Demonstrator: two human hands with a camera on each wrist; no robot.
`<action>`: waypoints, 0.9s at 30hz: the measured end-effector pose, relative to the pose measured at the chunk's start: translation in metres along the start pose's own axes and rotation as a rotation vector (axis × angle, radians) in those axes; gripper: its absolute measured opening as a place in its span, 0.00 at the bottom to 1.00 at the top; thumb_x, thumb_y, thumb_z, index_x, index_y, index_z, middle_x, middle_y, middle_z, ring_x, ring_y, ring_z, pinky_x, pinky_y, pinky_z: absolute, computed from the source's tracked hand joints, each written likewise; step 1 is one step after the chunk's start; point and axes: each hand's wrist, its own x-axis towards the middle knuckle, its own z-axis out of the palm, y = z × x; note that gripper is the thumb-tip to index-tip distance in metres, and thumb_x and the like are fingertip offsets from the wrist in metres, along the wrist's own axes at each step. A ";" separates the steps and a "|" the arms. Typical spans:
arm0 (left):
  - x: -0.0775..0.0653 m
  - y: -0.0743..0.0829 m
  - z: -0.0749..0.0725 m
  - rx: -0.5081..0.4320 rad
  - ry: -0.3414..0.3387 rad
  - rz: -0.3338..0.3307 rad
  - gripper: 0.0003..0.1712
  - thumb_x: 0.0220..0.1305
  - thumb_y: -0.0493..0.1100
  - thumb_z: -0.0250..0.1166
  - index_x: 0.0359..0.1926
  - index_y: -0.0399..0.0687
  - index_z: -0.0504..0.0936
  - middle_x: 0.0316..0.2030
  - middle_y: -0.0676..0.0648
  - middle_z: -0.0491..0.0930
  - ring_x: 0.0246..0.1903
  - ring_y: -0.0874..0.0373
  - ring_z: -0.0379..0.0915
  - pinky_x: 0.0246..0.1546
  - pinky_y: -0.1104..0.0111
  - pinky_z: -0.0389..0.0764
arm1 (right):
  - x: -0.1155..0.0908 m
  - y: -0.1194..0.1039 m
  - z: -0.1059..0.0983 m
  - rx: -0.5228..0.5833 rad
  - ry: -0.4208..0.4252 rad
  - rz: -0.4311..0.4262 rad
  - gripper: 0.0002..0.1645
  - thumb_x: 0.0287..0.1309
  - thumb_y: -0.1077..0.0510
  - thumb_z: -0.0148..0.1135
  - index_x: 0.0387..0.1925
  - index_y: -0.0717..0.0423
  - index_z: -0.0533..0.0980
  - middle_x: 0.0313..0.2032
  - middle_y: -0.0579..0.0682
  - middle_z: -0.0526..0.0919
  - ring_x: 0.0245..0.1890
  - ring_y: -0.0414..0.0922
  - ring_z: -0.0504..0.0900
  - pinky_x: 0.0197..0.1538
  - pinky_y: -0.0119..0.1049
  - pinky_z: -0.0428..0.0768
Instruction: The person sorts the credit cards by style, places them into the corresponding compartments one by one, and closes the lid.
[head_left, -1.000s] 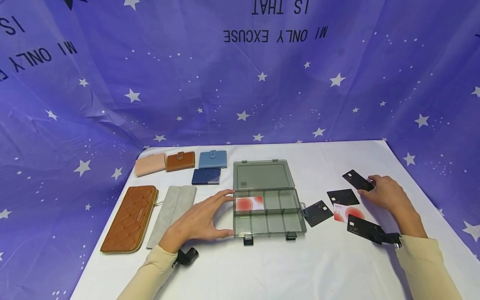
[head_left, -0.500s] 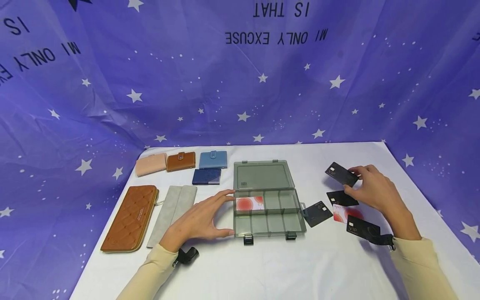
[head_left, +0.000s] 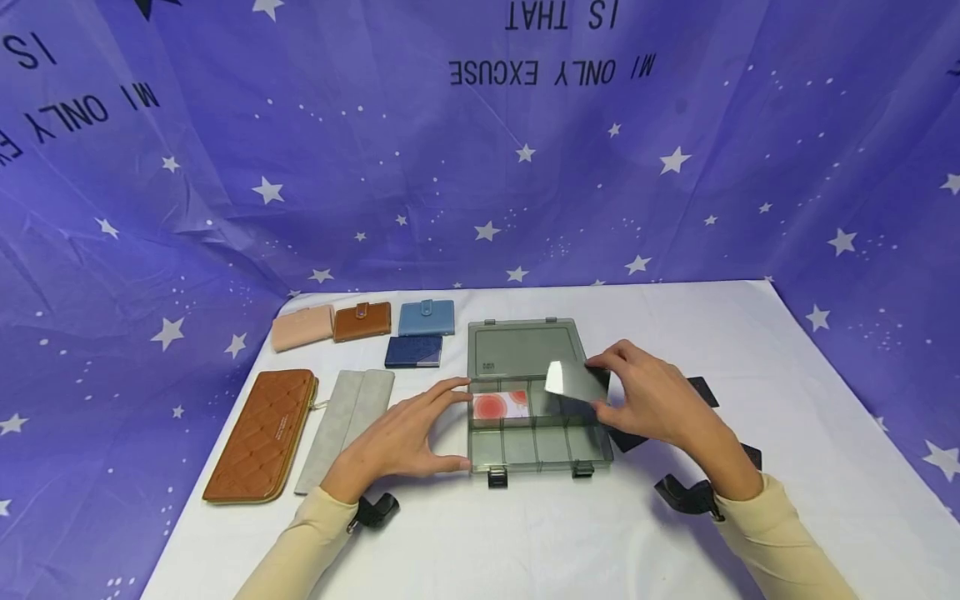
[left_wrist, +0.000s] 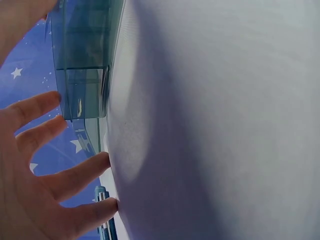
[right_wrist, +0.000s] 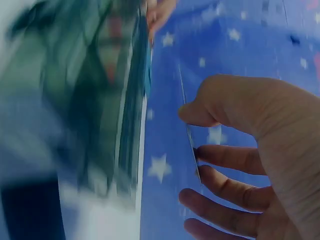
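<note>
My right hand (head_left: 660, 396) pinches a black card (head_left: 581, 383) between thumb and fingers, tilted above the right part of a translucent grey-green divided box (head_left: 517, 450). Light glares off the card's left end. Seen from the right wrist, the card (right_wrist: 192, 145) is nearly edge-on. At the box's left side, my left hand (head_left: 393, 437) is spread, thumb by the front corner and fingertips at the back corner. The box lid (head_left: 525, 350) lies folded back. A red-and-white card (head_left: 491, 407) rests in the box's rear left compartments.
Black cards (head_left: 703, 390) lie right of the box, partly hidden by my right hand and wrist. Left of the box are a grey wallet (head_left: 345, 429) and a brown quilted wallet (head_left: 262, 437). Behind stand pink (head_left: 302, 328), brown (head_left: 362, 322), light-blue (head_left: 426, 319) and navy (head_left: 413, 352) holders.
My right hand has carried the black card leftward from beyond the loose cards to above the box, tilting it. The left hand stays at the box's left side.
</note>
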 end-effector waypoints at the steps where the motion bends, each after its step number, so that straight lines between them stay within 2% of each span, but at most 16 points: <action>1: 0.000 0.000 0.000 0.001 0.003 0.000 0.55 0.56 0.76 0.75 0.78 0.59 0.70 0.81 0.54 0.61 0.65 0.44 0.78 0.60 0.48 0.82 | 0.002 -0.007 0.002 0.002 -0.010 -0.027 0.31 0.50 0.50 0.80 0.57 0.52 0.85 0.49 0.51 0.83 0.34 0.45 0.82 0.33 0.47 0.82; 7: 0.000 0.001 0.000 -0.001 -0.008 -0.012 0.55 0.56 0.76 0.75 0.78 0.60 0.70 0.81 0.56 0.60 0.66 0.45 0.78 0.60 0.48 0.82 | 0.006 -0.040 0.018 0.011 -0.085 -0.168 0.31 0.47 0.49 0.81 0.56 0.51 0.85 0.49 0.49 0.81 0.38 0.41 0.80 0.35 0.41 0.81; 12: 0.000 0.001 0.000 0.000 -0.013 -0.021 0.55 0.56 0.78 0.74 0.79 0.61 0.70 0.82 0.57 0.60 0.65 0.45 0.79 0.59 0.48 0.82 | 0.005 -0.057 0.032 0.029 -0.122 -0.225 0.31 0.48 0.49 0.81 0.56 0.49 0.85 0.50 0.48 0.80 0.41 0.42 0.80 0.38 0.41 0.83; 16: 0.001 0.001 0.000 -0.003 -0.009 -0.018 0.55 0.57 0.78 0.73 0.79 0.60 0.70 0.82 0.56 0.60 0.65 0.45 0.79 0.59 0.47 0.82 | 0.005 -0.066 0.041 0.038 -0.118 -0.269 0.30 0.50 0.48 0.80 0.56 0.50 0.85 0.50 0.48 0.80 0.42 0.42 0.79 0.41 0.41 0.83; 21: 0.001 0.001 -0.001 0.002 -0.002 -0.018 0.56 0.56 0.78 0.74 0.79 0.60 0.70 0.82 0.54 0.61 0.65 0.44 0.78 0.60 0.46 0.82 | 0.006 -0.069 0.048 0.043 -0.121 -0.284 0.30 0.53 0.48 0.79 0.58 0.51 0.85 0.51 0.49 0.80 0.45 0.43 0.79 0.45 0.43 0.84; 27: 0.001 0.001 -0.001 -0.003 -0.011 -0.030 0.56 0.56 0.77 0.75 0.79 0.60 0.70 0.82 0.55 0.60 0.68 0.44 0.76 0.62 0.46 0.81 | 0.009 -0.068 0.048 0.097 -0.184 -0.266 0.29 0.58 0.50 0.78 0.60 0.51 0.84 0.53 0.49 0.79 0.48 0.44 0.80 0.49 0.44 0.84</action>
